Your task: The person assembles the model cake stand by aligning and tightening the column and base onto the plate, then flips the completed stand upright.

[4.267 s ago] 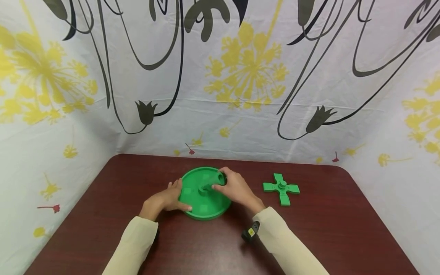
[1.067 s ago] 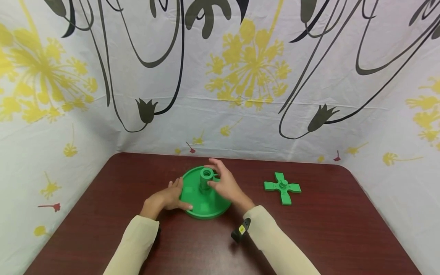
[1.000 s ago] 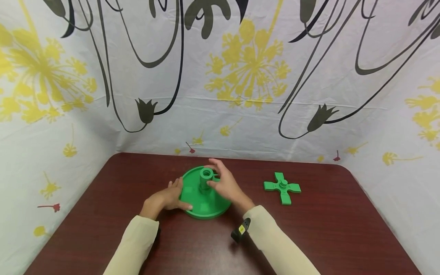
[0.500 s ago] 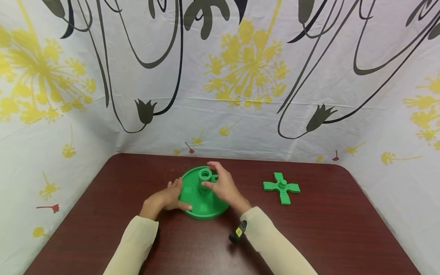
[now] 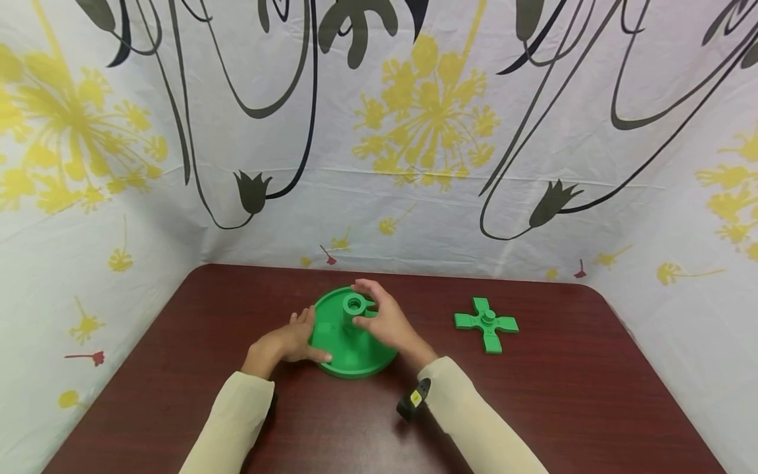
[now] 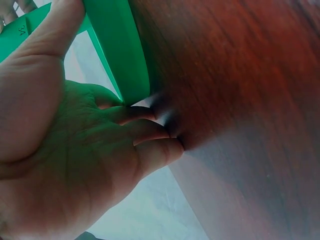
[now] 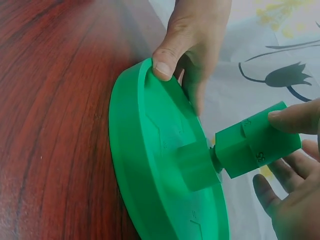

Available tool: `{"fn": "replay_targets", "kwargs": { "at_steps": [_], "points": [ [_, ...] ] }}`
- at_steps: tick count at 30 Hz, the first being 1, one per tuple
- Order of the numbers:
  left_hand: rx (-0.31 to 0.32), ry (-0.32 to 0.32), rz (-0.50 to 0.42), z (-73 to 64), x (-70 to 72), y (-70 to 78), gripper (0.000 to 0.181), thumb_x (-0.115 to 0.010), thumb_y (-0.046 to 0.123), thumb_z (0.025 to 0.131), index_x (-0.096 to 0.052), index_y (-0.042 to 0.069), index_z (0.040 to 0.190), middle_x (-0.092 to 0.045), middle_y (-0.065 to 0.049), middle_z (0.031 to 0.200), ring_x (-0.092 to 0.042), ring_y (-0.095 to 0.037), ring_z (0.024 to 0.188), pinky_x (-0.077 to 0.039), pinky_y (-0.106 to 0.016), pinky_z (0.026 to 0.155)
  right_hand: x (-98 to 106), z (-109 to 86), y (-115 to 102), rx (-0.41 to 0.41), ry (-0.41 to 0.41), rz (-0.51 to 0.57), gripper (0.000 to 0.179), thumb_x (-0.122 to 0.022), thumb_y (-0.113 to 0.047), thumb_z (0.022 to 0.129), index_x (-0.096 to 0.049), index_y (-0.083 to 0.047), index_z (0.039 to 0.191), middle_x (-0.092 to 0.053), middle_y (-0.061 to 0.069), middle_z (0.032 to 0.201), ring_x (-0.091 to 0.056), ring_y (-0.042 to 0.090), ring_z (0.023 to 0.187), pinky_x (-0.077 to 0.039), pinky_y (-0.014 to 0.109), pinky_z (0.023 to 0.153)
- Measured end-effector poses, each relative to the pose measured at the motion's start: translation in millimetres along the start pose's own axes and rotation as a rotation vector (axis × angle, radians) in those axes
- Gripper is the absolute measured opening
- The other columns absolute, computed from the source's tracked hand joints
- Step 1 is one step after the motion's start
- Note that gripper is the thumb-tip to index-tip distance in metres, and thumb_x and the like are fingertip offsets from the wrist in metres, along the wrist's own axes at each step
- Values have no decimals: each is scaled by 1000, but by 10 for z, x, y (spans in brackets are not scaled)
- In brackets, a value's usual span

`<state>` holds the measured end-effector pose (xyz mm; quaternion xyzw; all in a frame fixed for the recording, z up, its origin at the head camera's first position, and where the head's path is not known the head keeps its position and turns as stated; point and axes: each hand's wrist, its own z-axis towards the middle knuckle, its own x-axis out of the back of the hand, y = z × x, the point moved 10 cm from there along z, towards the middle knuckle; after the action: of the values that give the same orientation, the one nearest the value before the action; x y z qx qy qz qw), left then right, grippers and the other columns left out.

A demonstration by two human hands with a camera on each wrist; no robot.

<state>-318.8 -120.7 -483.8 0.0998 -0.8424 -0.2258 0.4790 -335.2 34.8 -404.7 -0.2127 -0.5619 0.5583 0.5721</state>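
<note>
A round green base [image 5: 355,359] with a raised rim lies on the table, its central hub [image 7: 196,167] facing up. My left hand [image 5: 283,337] holds its left edge. The thumb [image 7: 164,67] lies over the rim, and the other fingers spread along the outside, tips at the tabletop. A green hollow post [image 5: 353,311] stands upright over the hub; in the right wrist view a narrow, dark neck shows between post and hub. My right hand [image 5: 389,322] holds this post near its top, thumb on one side and fingers curved around the far side.
To the right of the base, a green cross-shaped piece [image 5: 487,321] with a small central knob lies on the dark red-brown table [image 5: 562,388]. A white patterned cloth [image 5: 379,217] hangs behind the table and along both sides.
Over four seconds ago the post leaned right in my right hand; now it is upright on the hub. In the last second my right fingers have shifted slightly around it; my left hand stays put.
</note>
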Motion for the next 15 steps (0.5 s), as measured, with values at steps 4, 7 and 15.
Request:
{"fn": "replay_targets", "kwargs": {
  "at_steps": [4, 7, 15],
  "points": [
    [-3, 3, 2, 2, 0, 6, 120, -75, 50, 84, 5, -2, 157, -1, -25, 164, 0, -46, 150, -21, -61, 116, -7, 0, 7, 23, -22, 58, 65, -68, 14, 83, -45, 1, 142, -55, 24, 139, -51, 37, 131, -43, 57, 102],
    [-2, 4, 3, -1, 1, 6, 120, -75, 50, 84, 5, -2, 157, -1, -25, 164, 0, -46, 150, -21, -61, 116, -2, 15, 59, 19, -8, 28, 64, -70, 12, 84, -46, -2, 142, -60, 21, 135, -57, 34, 126, -44, 52, 103],
    [2, 0, 1, 7, -3, -4, 120, -75, 50, 84, 5, -2, 157, -1, -25, 164, 1, -45, 151, -22, -61, 116, 31, 29, 95, -47, 75, -116, 63, -78, -2, 83, -48, -7, 139, -64, 17, 129, -60, 32, 119, -49, 50, 96]
  ]
}}
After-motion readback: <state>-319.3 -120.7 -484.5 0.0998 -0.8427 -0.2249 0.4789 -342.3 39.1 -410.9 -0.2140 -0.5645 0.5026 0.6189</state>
